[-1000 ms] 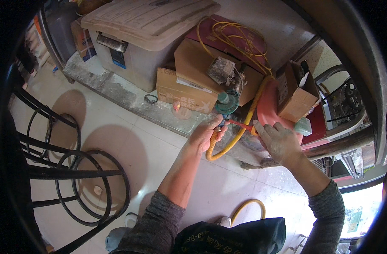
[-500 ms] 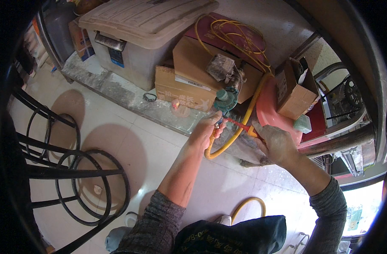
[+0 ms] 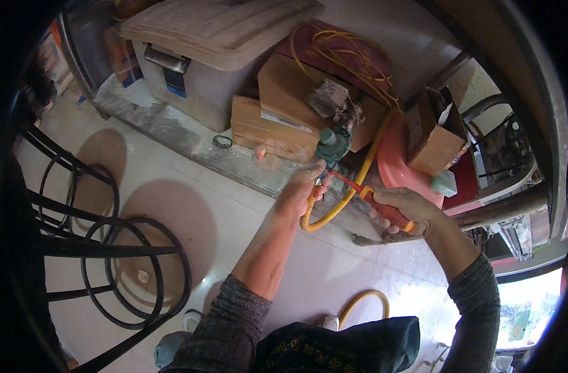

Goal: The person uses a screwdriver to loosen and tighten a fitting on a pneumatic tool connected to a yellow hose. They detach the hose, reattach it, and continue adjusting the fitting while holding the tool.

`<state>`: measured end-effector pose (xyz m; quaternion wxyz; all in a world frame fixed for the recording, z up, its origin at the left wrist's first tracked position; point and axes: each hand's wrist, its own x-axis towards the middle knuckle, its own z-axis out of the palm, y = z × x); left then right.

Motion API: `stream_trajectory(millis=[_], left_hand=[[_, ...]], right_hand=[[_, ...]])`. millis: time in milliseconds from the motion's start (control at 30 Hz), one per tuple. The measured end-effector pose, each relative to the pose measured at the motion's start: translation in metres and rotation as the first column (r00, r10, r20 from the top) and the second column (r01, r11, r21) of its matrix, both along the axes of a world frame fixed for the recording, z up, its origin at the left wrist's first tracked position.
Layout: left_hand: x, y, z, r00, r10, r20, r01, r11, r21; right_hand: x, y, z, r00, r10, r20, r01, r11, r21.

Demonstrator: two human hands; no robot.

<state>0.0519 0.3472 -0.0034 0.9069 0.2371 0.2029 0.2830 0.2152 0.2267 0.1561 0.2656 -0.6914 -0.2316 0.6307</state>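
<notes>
My left hand (image 3: 304, 186) is closed around the upper end of a yellow corrugated hose (image 3: 329, 220), just below a green gas regulator (image 3: 333, 148). A metal fitting at the hose end is partly hidden by its fingers. In my right hand (image 3: 412, 206) is a screwdriver (image 3: 393, 216) with a red handle and yellow bands. Its red shaft slants up to the left, with the tip by the fingers of my left hand. What exactly the tip touches is too small to make out. The hose loops down and then climbs to the right behind the shaft.
Cardboard boxes (image 3: 265, 127) and a lidded plastic bin (image 3: 200, 93) stand on the dusty low shelf (image 3: 166, 135). A pink basin (image 3: 397, 158) and an open carton (image 3: 430, 140) sit at the right. Black-framed stools (image 3: 135, 252) occupy the left floor.
My right hand has shifted its grip back along the screwdriver, and more of the red handle now shows. My left hand stays at the hose end.
</notes>
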Motion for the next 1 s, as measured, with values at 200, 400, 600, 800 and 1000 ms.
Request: stream_trajectory(millis=[200,400,600,800,1000], left_hand=[[0.0,-0.001,0.004,1.0,0.005,-0.006,-0.005,0.999,-0.038],[0.001,0.002,0.003,0.999,-0.025,0.032,0.026,0.999,-0.048],[0.003,0.001,0.001,1.0,-0.006,0.013,0.007,0.999,-0.051],[0.001,0.001,0.001,0.999,-0.03,0.039,0.033,0.998,-0.055],[0.004,-0.002,0.0,0.998,0.014,0.053,-0.011,0.997,-0.071]], right_hand=[[0.002,-0.009,-0.013,0.963,-0.116,-0.243,0.115,0.993,-0.018],[-0.007,-0.021,0.004,0.673,0.211,0.709,-0.625,0.676,0.392],[-0.003,-0.02,0.0,-0.054,-0.004,0.999,-0.92,0.388,-0.048],[0.003,-0.02,0.005,-0.288,-0.169,0.942,-0.948,0.19,-0.256],[-0.008,-0.016,0.003,0.427,0.254,0.868,-0.645,0.758,0.096]])
